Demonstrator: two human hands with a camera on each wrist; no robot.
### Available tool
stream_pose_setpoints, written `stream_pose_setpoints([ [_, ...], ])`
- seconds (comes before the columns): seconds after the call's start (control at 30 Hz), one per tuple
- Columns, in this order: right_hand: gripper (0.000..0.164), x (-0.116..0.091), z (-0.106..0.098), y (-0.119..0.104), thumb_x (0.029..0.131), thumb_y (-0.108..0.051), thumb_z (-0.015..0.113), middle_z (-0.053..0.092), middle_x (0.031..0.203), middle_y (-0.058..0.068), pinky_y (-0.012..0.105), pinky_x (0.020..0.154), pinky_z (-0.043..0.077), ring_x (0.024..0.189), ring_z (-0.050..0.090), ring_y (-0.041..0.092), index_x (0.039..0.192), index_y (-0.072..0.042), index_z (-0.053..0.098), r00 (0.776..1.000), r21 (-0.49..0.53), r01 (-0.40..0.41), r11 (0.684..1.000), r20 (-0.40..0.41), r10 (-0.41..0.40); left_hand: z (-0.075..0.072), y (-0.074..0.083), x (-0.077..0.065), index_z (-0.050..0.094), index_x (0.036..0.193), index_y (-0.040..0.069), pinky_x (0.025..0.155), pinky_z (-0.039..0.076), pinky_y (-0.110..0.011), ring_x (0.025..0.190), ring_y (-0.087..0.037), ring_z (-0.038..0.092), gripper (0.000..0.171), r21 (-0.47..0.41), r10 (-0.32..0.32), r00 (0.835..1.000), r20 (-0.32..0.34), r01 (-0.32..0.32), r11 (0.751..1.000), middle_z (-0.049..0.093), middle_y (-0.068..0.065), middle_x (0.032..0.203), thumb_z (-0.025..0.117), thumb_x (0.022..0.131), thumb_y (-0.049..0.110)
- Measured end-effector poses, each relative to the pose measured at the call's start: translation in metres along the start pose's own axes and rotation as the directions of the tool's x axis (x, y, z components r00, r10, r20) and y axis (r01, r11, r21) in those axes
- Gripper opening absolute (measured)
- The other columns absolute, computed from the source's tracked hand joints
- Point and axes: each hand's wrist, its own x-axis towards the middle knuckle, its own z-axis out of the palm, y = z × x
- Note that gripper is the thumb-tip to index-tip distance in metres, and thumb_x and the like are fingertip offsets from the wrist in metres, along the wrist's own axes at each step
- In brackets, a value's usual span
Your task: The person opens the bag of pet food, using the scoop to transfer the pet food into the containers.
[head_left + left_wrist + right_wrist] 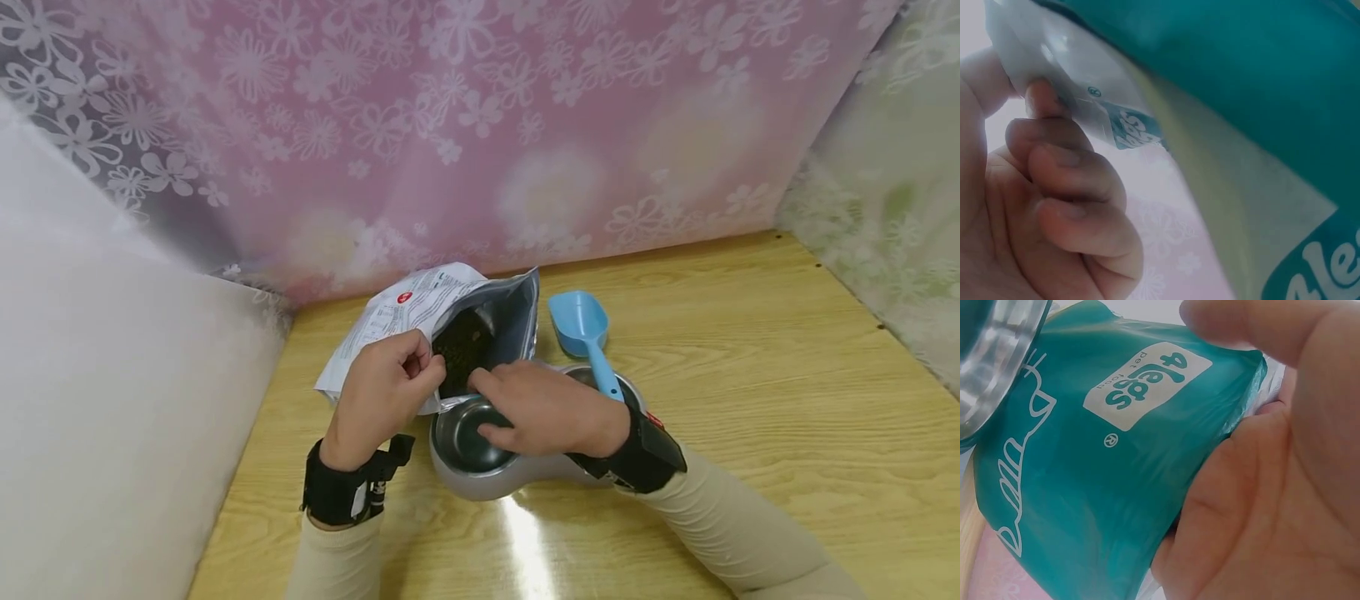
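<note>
An opened pet food bag (405, 310) lies tilted at the back, its silvery mouth facing forward with dark kibble (465, 342) inside. At the left of that mouth my left hand (386, 387) pinches the bag's edge between thumb and curled forefinger. My right hand (558, 408) is at the lower right of the mouth, its fingers hooked over the rim and their tips hidden inside; the thumb stands apart from the film. Teal film with white lettering (1147, 384) shows in the right wrist view. Below the bag mouth sits a double pet bowl (480, 485) with metal insides.
A blue scoop (581, 321) rests with its handle over the right-hand bowl, partly behind my right wrist. Floral curtain (480, 167) hangs along the back of the wooden table (757, 375). A white wall (112, 375) stands on the left.
</note>
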Motion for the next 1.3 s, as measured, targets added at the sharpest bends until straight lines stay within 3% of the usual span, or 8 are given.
stream_pose_setpoints([
  [0.17,0.035,-0.0013,-0.001,0.0007,0.096,-0.036,0.072,0.05,0.079,-0.005,0.034,0.069,0.046,0.071,0.052,0.015,0.108,-0.011,0.05,1.0,-0.015,0.016,1.0,-0.014,-0.017,-0.0001,0.0003,0.001,0.051,0.069,0.022,0.054,0.035,-0.028,0.052,-0.011,0.042,0.028,-0.007,0.004,1.0,-0.002,-0.004,1.0,0.042,0.008,0.059,0.067,0.09,0.014],
  [0.33,0.032,-0.0021,-0.0018,0.0003,0.097,-0.035,0.072,0.048,0.079,-0.005,0.035,0.071,0.045,0.072,0.051,0.016,0.104,-0.011,0.051,1.0,-0.027,0.023,0.999,-0.009,-0.024,0.0006,0.0002,0.0017,0.052,0.069,0.022,0.053,0.034,-0.028,0.052,-0.01,0.042,0.028,-0.001,0.002,1.0,0.003,-0.002,1.0,0.043,0.008,0.059,0.067,0.09,0.015],
  [0.8,0.03,-0.0006,-0.0002,0.0011,0.097,-0.033,0.072,0.052,0.081,-0.004,0.037,0.074,0.048,0.075,0.055,0.017,0.106,-0.01,0.054,1.0,-0.022,0.019,1.0,-0.001,-0.019,0.0006,-0.0002,0.0012,0.052,0.069,0.023,0.052,0.034,-0.029,0.051,-0.011,0.042,0.028,0.0,-0.013,1.0,0.014,0.013,1.0,0.043,0.008,0.058,0.067,0.091,0.015],
  [1.3,0.033,-0.0023,0.0001,0.0003,0.097,-0.036,0.071,0.048,0.079,-0.005,0.036,0.074,0.046,0.073,0.052,0.017,0.105,-0.011,0.052,1.0,-0.035,0.01,0.999,0.001,-0.01,0.0017,0.001,0.0005,0.051,0.069,0.022,0.052,0.033,-0.029,0.05,-0.011,0.041,0.028,0.011,-0.016,1.0,0.021,0.015,1.0,0.041,0.007,0.057,0.066,0.09,0.014],
])
